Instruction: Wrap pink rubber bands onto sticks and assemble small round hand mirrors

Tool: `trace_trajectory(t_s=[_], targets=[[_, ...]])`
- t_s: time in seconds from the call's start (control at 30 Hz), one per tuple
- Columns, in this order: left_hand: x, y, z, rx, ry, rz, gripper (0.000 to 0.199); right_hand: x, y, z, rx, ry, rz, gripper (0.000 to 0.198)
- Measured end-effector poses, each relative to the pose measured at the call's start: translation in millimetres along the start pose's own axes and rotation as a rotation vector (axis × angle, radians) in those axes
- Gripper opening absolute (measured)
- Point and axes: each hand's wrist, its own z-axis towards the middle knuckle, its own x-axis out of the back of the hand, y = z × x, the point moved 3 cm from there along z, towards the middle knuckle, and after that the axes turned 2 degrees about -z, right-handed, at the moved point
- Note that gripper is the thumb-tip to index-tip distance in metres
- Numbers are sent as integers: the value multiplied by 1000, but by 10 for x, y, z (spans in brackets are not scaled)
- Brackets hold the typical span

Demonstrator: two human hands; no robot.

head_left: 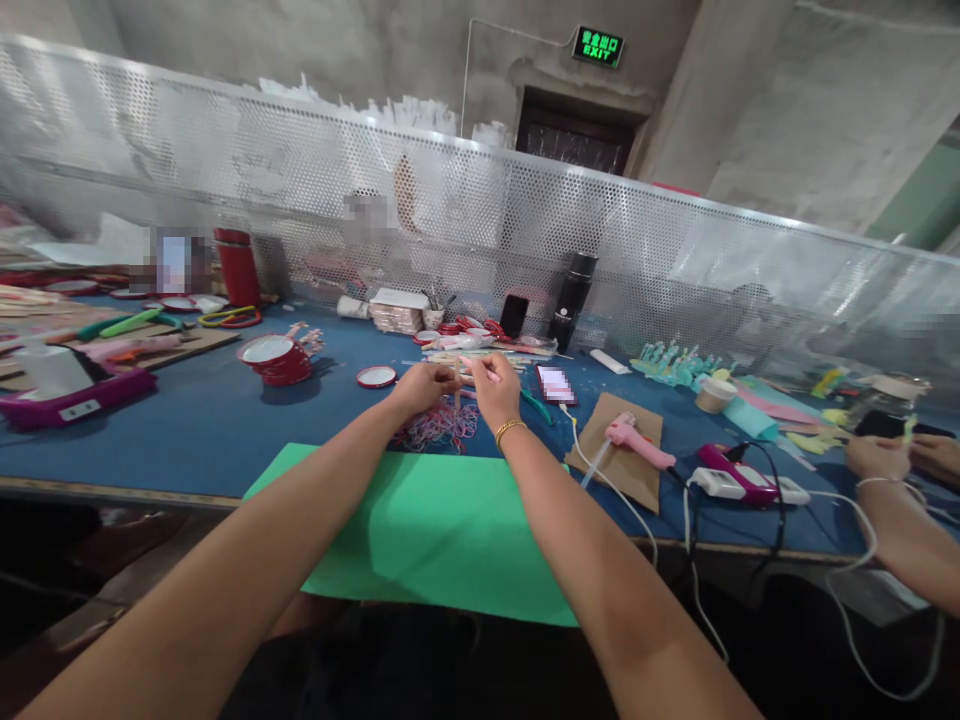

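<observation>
My left hand (pixel 426 388) is closed, its fingertips pinching a thin pale strip (pixel 457 388) that hangs upright between the hands. My right hand (pixel 496 390), with a gold bracelet at the wrist, is closed around a small pink piece (pixel 491 376); what exactly it is stays too small to tell. Both hands' fingertips nearly meet. Just below them lies a tangled heap of pink and purple cords (pixel 439 428). A green sheet (pixel 435 530) hangs over the table edge under my forearms.
On the blue table (pixel 330 425) are a stack of red-rimmed rolls (pixel 276 360), a lit phone (pixel 555 384), a pink glue gun (pixel 637 440) on cardboard, and a purple power strip (pixel 750 476) with trailing cables. A black flask (pixel 574 300) stands behind. At right are another person's hands (pixel 877 458).
</observation>
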Motion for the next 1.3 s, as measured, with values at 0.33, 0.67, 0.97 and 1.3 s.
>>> trace_trajectory(t_s=[0.33, 0.67, 0.97, 1.3], targets=[[-41, -51, -14, -10, -17, 18, 34, 14, 18, -31, -5, -8, 24, 22], [-58, -86, -1, 1, -10, -41, 36, 14, 21, -31, -20, -14, 44, 23], [-55, -78, 6, -20, -12, -20, 35, 10, 17, -25, -21, -1, 53, 23], [-71, -105, 9, -16, -5, -66, 33, 33, -22, -22, -24, -9, 42, 22]])
